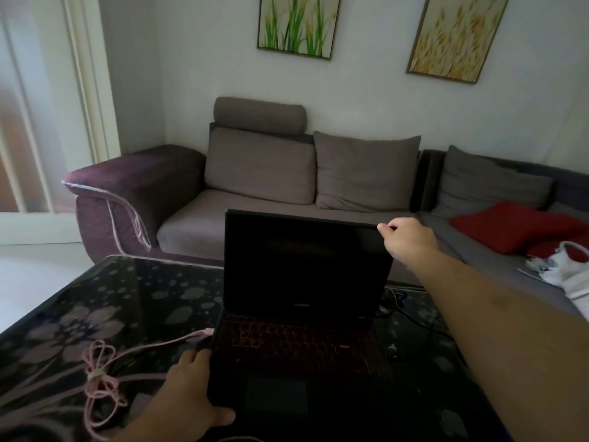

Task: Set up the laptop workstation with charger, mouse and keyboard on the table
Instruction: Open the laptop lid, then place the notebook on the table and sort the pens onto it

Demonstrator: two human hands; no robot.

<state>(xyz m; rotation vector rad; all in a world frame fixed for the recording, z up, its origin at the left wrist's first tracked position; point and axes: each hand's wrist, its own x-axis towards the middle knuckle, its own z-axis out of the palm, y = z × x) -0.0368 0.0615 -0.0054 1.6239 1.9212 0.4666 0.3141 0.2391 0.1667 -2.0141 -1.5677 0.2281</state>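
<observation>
A black laptop [306,282] stands open on the dark floral table [95,314], its screen dark and its keys lit faintly red. My right hand [404,237] pinches the top right corner of the lid. My left hand [188,390] grips the laptop base at its front left edge, thumb under the front. A pink cable [105,378], partly bundled, lies on the table to the left and runs to the laptop's left side. Thin black cables [411,314] lie to the right behind the laptop. No mouse or separate keyboard is visible.
A grey and purple corner sofa [261,173] stands right behind the table, with red cushions [510,224] and a white bag [567,266] on its right part. Two framed pictures hang on the wall. White floor lies to the left.
</observation>
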